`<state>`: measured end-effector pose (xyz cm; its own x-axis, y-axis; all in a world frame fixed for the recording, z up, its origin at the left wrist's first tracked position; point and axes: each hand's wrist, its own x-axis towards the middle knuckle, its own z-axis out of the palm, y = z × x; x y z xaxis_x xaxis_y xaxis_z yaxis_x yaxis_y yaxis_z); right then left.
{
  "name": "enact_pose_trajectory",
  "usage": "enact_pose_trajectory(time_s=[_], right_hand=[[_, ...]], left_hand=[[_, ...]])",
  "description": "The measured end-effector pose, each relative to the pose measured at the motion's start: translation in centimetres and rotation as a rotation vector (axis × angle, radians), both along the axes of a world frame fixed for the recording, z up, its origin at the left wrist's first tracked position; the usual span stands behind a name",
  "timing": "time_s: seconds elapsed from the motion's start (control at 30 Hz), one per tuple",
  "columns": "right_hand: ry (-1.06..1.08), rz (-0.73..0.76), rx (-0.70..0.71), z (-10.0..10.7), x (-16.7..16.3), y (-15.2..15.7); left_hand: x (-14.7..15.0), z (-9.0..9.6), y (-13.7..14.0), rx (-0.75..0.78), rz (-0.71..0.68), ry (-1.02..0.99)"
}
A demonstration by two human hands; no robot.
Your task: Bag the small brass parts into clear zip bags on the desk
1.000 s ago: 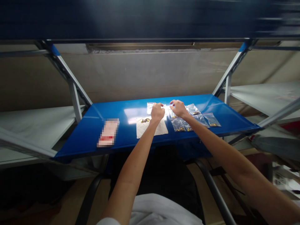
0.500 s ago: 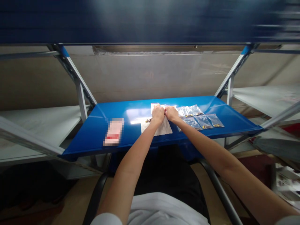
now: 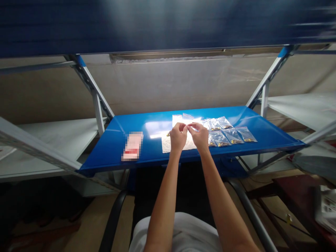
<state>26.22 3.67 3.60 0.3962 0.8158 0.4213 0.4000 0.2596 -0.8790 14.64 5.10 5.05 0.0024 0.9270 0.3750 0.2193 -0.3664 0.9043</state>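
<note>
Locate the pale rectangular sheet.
In the head view, the pale sheet lies on the blue tabletop, partly hidden by the left hand, left of the filled clear plastic bags.

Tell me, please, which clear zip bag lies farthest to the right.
The clear zip bag at the right end of the nearer row; all the other bags lie to its left.

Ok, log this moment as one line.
left hand, right hand: close together | held item: unclear | nearby: pale sheet | rightward: clear bags, small pieces inside | surface: blue tabletop
</note>
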Motion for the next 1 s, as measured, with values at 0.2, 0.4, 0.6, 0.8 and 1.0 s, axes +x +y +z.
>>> enact_pose_trajectory(time_s=[0.2, 0.4, 0.6, 0.8, 1.0], right_hand=[[0.371, 0.238, -0.077, -1.0, -1.6, -2.6], [0.616, 0.393, -0.170, -0.7, -1.4, -2.9], [0.576, 0.382, -0.158, -1.1, -1.6, -3.3], [0.490, 0.298, -0.167, -1.4, -1.6, -3.1], [0.462, 0.268, -0.181, -1.0, -1.8, -3.3]], left_hand=[[-4.4, -1.8, -3.9, -0.080, -0.112, -0.175], [-8.2, -1.1, -4.6, -0.109, -0.368, -0.089], [-10.0, -1.0, -4.6, -0.167, -0.367, 0.083], [-11.0, -0.5, -4.6, -0.110, -0.128, 0.285], [-11.2, 0.0, -4.8, 0.054, -0.001, 0.352]])
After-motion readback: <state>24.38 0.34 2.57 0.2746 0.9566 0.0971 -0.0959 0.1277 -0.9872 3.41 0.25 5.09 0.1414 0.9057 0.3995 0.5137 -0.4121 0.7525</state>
